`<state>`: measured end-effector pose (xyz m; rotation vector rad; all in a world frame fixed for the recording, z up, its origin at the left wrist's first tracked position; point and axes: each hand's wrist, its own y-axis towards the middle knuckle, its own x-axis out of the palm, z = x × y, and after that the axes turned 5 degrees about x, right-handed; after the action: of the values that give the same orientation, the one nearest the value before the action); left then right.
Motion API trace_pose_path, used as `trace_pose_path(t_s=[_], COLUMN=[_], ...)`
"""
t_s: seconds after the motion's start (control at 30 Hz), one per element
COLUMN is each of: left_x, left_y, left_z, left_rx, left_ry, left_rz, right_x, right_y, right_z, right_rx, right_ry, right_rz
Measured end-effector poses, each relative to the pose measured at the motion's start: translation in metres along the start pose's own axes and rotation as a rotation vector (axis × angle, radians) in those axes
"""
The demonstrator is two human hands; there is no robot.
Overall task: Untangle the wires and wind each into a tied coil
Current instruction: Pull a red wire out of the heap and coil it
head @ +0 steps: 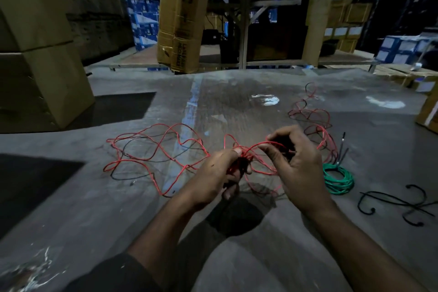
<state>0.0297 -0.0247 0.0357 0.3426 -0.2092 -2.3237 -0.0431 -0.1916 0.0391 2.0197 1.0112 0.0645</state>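
At frame centre, thin, springy red and black wire (156,147) is gripped by the left hand (216,173) and seemingly pinched by the right hand (296,156), best taken near its knot.

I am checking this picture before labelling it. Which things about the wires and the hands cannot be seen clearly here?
- Head view: what the left hand grips is covered by its own fingers.
- Where the red wire and black wire cross cannot be followed; the picture is dark and blurred.
- Any tie on the green coil is too small to see.
- The right hand hides wire behind it.

Left hand (214,173) gripping red-black wire tangle (156,152), right hand (296,159) pinching a strand
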Motion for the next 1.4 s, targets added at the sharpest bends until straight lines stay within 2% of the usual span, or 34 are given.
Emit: trace_pose_path(t_s=[0.07,0.17,0.3,0.4,0.47,0.53,0.6,0.7,0.83,1.0,1.1,1.27,1.4], left_x=[0.002,0.002,-0.007,-0.019,-0.028,-0.037,-0.043,-0.050,-0.057,-0.059,-0.059,-0.055,-0.051], left_y=[-0.002,-0.007,-0.015,-0.017,-0.022,-0.024,-0.026,-0.026,-0.028,-0.027,-0.026,-0.025,-0.025], left_z=[0.009,0.027,0.056,0.079,0.094,0.104,0.111,0.117,0.124,0.135,0.140,0.141,0.136], left_rx=[-0.027,0.041,-0.006,0.030,0.082,0.149,0.215,0.277,0.308,0.346,0.346,0.325,0.302], left_ry=[-0.204,-0.419,-0.698,-0.892,-1.012,-1.079,-1.109,-1.105,-1.089,-1.065,-1.066,-0.982,-0.951], left_rz=[-0.052,-0.134,-0.097,-0.013,0.046,0.082,0.103,0.085,-0.038,-0.060,-0.093,-0.053,-0.027], right_x=[-0.005,-0.013,-0.005,0.008,0.009,0.006,0.003,-0.001,-0.008,-0.020,-0.021,-0.023,-0.021], right_y=[0.013,0.033,0.050,0.060,0.071,0.083,0.092,0.094,0.082,0.066,0.057,0.049,0.046], right_z=[-0.001,-0.003,0.000,-0.001,-0.006,-0.019,-0.035,-0.049,-0.056,-0.069,-0.068,-0.053,-0.044], right_rx=[0.008,0.000,-0.112,-0.179,-0.196,-0.108,-0.001,-0.052,-0.004,0.108,0.174,0.190,0.235], right_ry=[-0.023,-0.040,-0.189,-0.373,-0.434,-0.255,-0.077,-0.139,-0.154,0.158,0.293,0.322,0.378], right_rz=[-0.066,-0.188,-0.276,-0.278,-0.201,-0.177,-0.218,-0.249,-0.413,-0.498,-0.497,-0.489,-0.349])
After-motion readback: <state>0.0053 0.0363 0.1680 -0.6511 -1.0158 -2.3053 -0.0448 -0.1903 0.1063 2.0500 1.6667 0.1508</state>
